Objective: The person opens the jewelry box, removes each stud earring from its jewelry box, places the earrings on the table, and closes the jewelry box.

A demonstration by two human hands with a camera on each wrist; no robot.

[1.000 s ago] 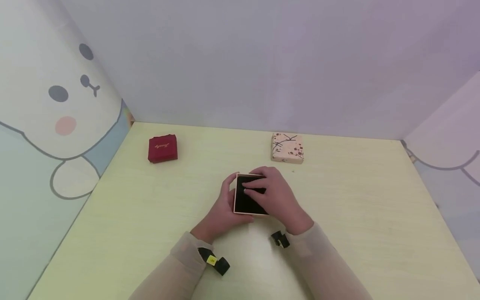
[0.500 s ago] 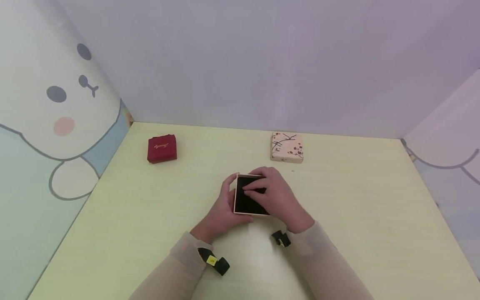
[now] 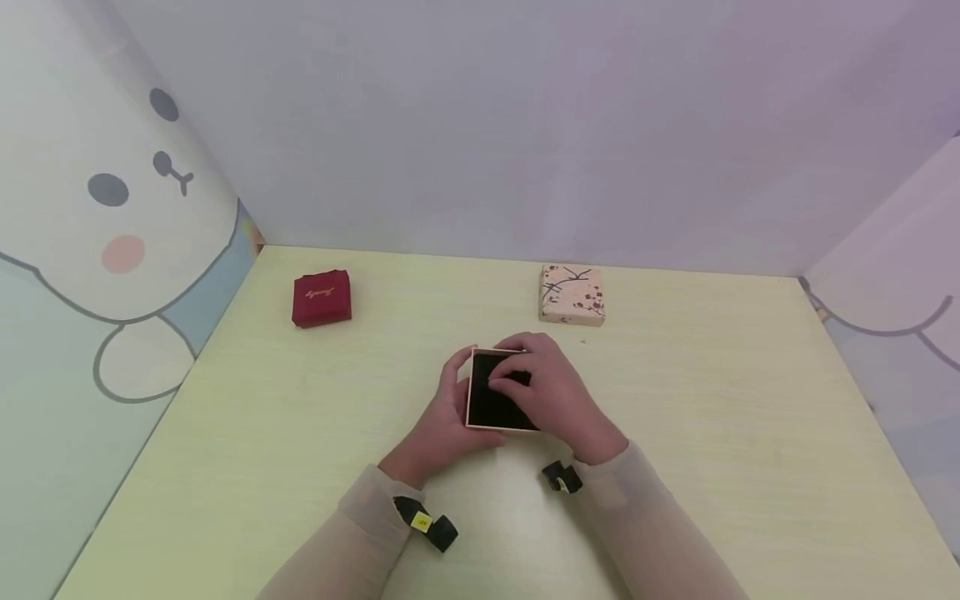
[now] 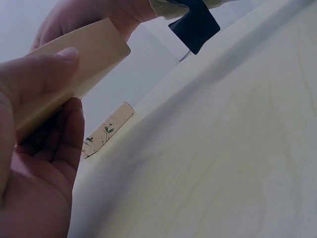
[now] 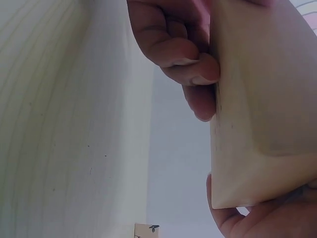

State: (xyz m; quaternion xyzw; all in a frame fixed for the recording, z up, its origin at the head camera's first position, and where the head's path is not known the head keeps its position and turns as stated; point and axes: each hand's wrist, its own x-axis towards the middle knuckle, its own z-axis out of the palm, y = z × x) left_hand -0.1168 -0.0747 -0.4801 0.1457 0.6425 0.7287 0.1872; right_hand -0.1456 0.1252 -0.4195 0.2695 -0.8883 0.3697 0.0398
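Note:
A small square box [image 3: 501,429] with pale walls and a black inside [image 3: 497,408] is held above the table. My left hand [image 3: 438,427] grips it from the left, thumb along the near side and fingers round the far side. In the left wrist view, its plain side [image 4: 99,47] faces the camera. My right hand [image 3: 558,400] reaches over the box from the right. Its thumb and forefinger meet above the black inside, apparently pinching a small bright thing, now hidden by the fingertips. Other right fingers lie at the far edge.
On the pale wooden table [image 3: 712,392], a dark red box [image 3: 322,298] with gold lettering lies at the back left. A flower-patterned box [image 3: 572,296] lies at the back, right of the middle. A wall [image 3: 480,125] stands behind the table.
The right thumb and forefinger have drawn slightly closer together, and the tiny bright spot between their tips is no longer visible. The left hand and box have hardly moved.

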